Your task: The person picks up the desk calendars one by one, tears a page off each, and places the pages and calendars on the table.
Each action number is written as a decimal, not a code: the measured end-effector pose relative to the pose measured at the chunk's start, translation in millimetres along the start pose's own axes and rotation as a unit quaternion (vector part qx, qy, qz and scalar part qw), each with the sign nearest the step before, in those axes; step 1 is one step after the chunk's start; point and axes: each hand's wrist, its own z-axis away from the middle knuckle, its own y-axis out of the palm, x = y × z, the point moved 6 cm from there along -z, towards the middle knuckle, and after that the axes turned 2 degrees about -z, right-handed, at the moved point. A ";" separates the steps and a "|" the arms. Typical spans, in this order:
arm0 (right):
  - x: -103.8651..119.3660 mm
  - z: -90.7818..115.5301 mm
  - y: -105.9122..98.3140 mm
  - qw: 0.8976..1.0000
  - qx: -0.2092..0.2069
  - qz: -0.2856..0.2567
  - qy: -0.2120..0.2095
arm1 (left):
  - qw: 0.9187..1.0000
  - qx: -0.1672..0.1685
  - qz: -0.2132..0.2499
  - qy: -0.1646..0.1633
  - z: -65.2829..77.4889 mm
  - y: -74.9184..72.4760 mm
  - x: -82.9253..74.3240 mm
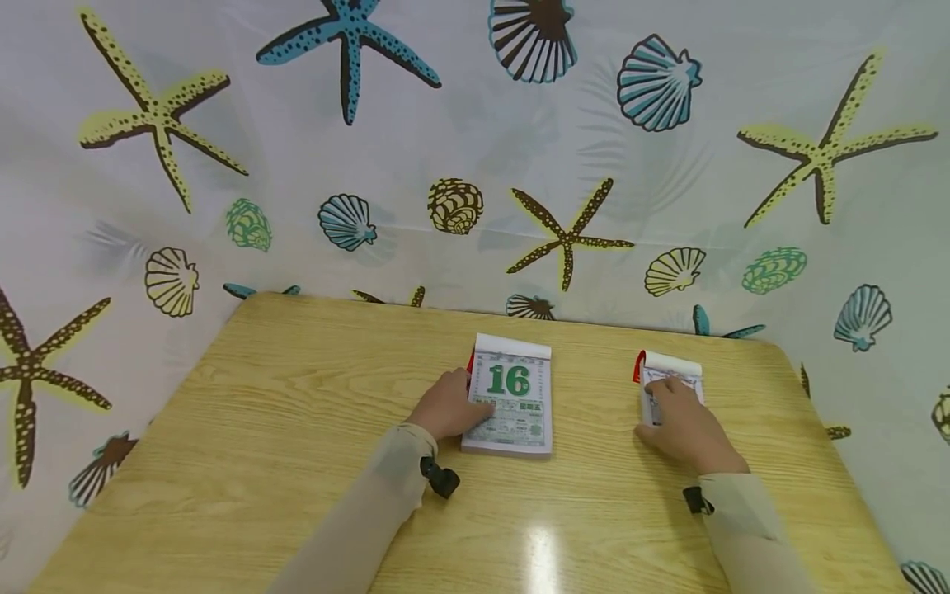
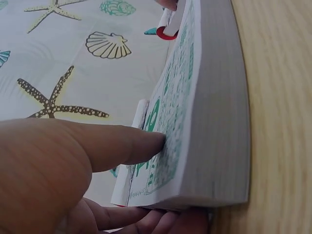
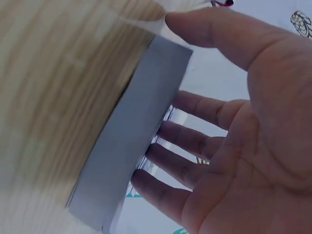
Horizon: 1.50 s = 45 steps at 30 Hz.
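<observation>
Your left hand (image 1: 448,406) grips the larger tear-off calendar (image 1: 523,422), thumb on the page showing a green 16, fingers at its left side. It lies on the wooden table (image 1: 297,421), a thick block of sheets under a turned-back white cover. Your right hand (image 1: 686,427) is loosely spread, fingertips touching the smaller tear-off calendar (image 1: 695,385) without gripping it, thumb apart; that block lies to the right, its cover rolled back, red along one edge.

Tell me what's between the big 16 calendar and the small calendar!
Only bare wooden tabletop lies between the big calendar and the small calendar, apart from the right hand slightly overlapping the small one's edge. The head view shows this.
</observation>
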 end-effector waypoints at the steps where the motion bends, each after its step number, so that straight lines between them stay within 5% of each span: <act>1: 0.3 -0.6 0.4 1.000 -0.001 0.001 0.001 | 1.000 0.002 0.000 0.004 0.3 0.7 -1.3; 9: 9.3 -3.3 0.5 1.000 0.021 -0.004 0.021 | 1.000 0.006 0.004 0.020 1.2 6.0 -9.5; 17: 46.3 -15.2 0.6 0.998 0.028 -0.060 0.012 | 0.999 0.004 0.025 0.023 -1.4 1.0 -4.6; 24: 69.5 -27.7 7.3 0.990 0.044 -0.131 -0.002 | 0.996 -0.018 0.089 0.017 -7.9 -8.8 6.7; 31: 77.3 -39.9 24.5 0.983 0.063 -0.173 -0.003 | 0.988 0.003 0.153 0.028 -10.8 -4.2 2.2; 40: 79.8 -44.1 36.4 0.988 0.063 -0.141 -0.016 | 0.980 0.036 0.186 0.056 -9.6 -1.3 -5.1; 45: 86.0 -44.1 39.5 0.985 0.068 -0.155 -0.024 | 0.982 0.039 0.182 0.038 -7.1 -2.2 -4.1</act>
